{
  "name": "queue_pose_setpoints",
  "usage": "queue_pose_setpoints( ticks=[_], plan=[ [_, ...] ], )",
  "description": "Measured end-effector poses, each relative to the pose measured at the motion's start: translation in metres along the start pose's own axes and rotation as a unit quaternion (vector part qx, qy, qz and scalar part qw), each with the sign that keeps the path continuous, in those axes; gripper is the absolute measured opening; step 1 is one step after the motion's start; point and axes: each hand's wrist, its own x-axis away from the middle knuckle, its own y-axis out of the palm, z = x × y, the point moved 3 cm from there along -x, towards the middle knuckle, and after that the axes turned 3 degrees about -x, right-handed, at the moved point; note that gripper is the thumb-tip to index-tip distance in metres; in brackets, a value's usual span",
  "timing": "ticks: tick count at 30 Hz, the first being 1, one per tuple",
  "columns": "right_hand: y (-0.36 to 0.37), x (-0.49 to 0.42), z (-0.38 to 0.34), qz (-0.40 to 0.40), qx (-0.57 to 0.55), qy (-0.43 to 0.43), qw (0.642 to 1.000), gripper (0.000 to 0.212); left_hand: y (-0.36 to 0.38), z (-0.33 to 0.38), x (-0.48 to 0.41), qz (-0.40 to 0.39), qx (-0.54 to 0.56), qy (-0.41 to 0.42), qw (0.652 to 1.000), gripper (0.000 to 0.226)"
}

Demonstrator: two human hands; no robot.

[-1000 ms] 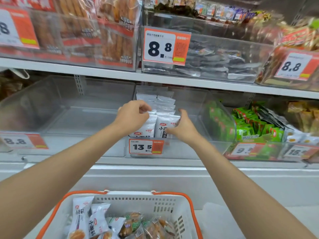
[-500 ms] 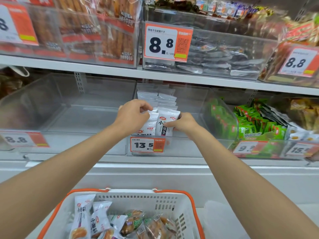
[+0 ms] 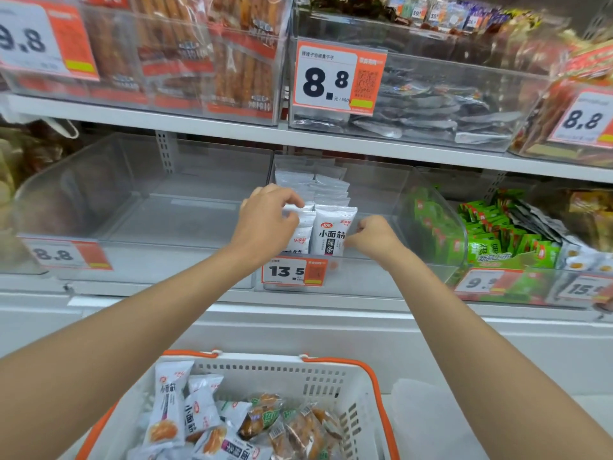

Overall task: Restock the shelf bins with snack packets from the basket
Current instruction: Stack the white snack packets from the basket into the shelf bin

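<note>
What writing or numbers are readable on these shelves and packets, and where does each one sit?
"9.8": top-left tag.
"8.8": upper-middle tag, upper-right tag, lower-left tag.
"13.5": middle-bin tag.
"小面筋 辣条": white packet above it.
"小面筋": basket packet.
"新品上市": green box.
"9." and "15.", cut off: lower-right tags.
Fine print and codes: too blurred.

Lower shelf: clear plastic middle bin (image 3: pixel 381 194) holds white snack packets (image 3: pixel 333 234) standing in a row, front to back, along its left side. The left hand (image 3: pixel 268 224) is at the row's left and the right hand (image 3: pixel 374 239) at its right (both touching the front packets). Green foil packets (image 3: pixel 491 240) sit in the clear neighbouring bin (image 3: pixel 517 287) to the right. White slotted basket with orange rim (image 3: pixel 335 373) sits below and in front, with more packets inside.
</note>
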Motion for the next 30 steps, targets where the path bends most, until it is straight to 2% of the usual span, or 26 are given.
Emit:
queue_pose_setpoints(
  ticks=[2, 3, 5, 7, 9, 11, 13, 15, 17, 20, 23, 26, 28, 30],
  plan=[
    [-0.006, 0.012, 0.002, 0.045, 0.038, -0.016, 0.998, 0.031, 0.000, 0.006, 0.007, 0.034, -0.035, 0.025, 0.999, 0.022],
    [-0.007, 0.021, 0.002, 0.076, 0.053, -0.036, 0.995, 0.032, 0.000, 0.009, 0.011, 0.056, -0.064, 0.042, 0.995, 0.020],
    [-0.007, 0.043, 0.000, 0.156, 0.034, -0.112, 0.981, 0.013, -0.004, 0.017, 0.023, 0.082, -0.095, 0.071, 0.990, 0.016],
    [0.002, 0.071, -0.004, 0.223, -0.035, -0.197, 0.954, 0.023, -0.007, 0.015, 0.037, 0.058, -0.047, 0.039, 0.996, 0.013],
    [0.019, 0.093, -0.007, 0.220, -0.066, -0.258, 0.938, 0.021, -0.007, 0.003, 0.052, 0.013, 0.031, -0.034, 0.999, 0.012],
    [0.045, 0.110, -0.006, 0.156, -0.061, -0.281, 0.945, 0.015, -0.008, -0.015, 0.071, -0.024, 0.051, -0.075, 0.996, 0.013],
    [0.074, 0.119, 0.000, 0.071, -0.035, -0.272, 0.959, 0.013, -0.009, -0.037, 0.091, -0.069, 0.024, -0.111, 0.991, 0.018],
    [0.105, 0.124, 0.011, -0.038, 0.010, -0.231, 0.972, 0.014, -0.008, -0.065, 0.112, -0.119, 0.000, -0.162, 0.980, 0.018],
    [0.134, 0.128, 0.027, -0.156, 0.059, -0.182, 0.969, 0.015, -0.003, -0.095, 0.136, -0.186, -0.025, -0.203, 0.961, 0.015],
    [0.172, 0.135, 0.051, -0.291, 0.168, -0.157, 0.929, 0.021, 0.006, -0.135, 0.171, -0.303, -0.084, -0.239, 0.919, 0.004],
    [0.204, 0.151, 0.075, -0.373, 0.255, -0.146, 0.880, 0.029, 0.021, -0.157, 0.194, -0.424, -0.182, -0.215, 0.861, 0.016],
    [0.233, 0.167, 0.109, -0.432, 0.310, -0.101, 0.841, 0.034, 0.036, -0.160, 0.205, -0.477, -0.215, -0.175, 0.834, 0.017],
    [0.248, 0.180, 0.132, -0.469, 0.319, -0.076, 0.820, 0.046, 0.039, -0.160, 0.210, -0.496, -0.224, -0.158, 0.824, 0.021],
    [0.259, 0.193, 0.150, -0.488, 0.351, -0.112, 0.791, 0.060, 0.040, -0.160, 0.213, -0.507, -0.223, -0.155, 0.818, 0.018]
  ],
)
